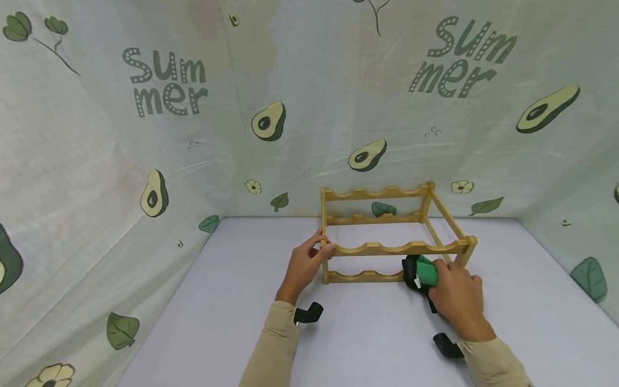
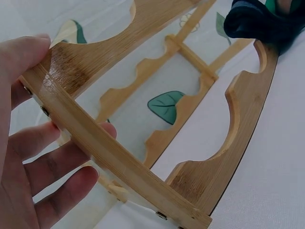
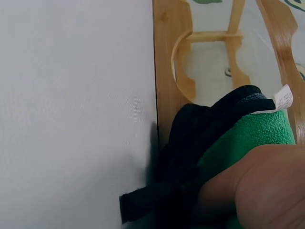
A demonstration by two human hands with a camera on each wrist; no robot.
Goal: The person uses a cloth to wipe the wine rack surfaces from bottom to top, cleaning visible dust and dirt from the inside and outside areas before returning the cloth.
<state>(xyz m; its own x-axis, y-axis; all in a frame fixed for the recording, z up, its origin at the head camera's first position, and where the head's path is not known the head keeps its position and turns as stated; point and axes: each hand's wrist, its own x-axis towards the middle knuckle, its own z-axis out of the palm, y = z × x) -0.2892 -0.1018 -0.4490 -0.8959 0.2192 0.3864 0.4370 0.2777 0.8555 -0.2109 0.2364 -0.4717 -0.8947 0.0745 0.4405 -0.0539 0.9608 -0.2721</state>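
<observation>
A wooden wine rack (image 1: 374, 249) with two tiers of scalloped rails stands on the white table. My left hand (image 1: 304, 263) holds the rack's left front upright (image 2: 102, 143), thumb on the near side and fingers around behind it. My right hand (image 1: 456, 293) grips a rolled fuzzy cloth (image 1: 426, 273), green with a black edge, at the rack's lower front right. In the right wrist view, the cloth (image 3: 252, 131) shows a small white tag (image 3: 283, 98) and a loose black strap (image 3: 143, 202). Its far end lies against the lower front rail; my hand hides the near end.
A white tabletop (image 1: 242, 322) spreads around the rack. Behind and beside it hangs a pale cloth backdrop (image 1: 309, 80) printed with avocados and leaves. Black camera mounts (image 1: 309, 313) stick out from both wrists near the sleeves.
</observation>
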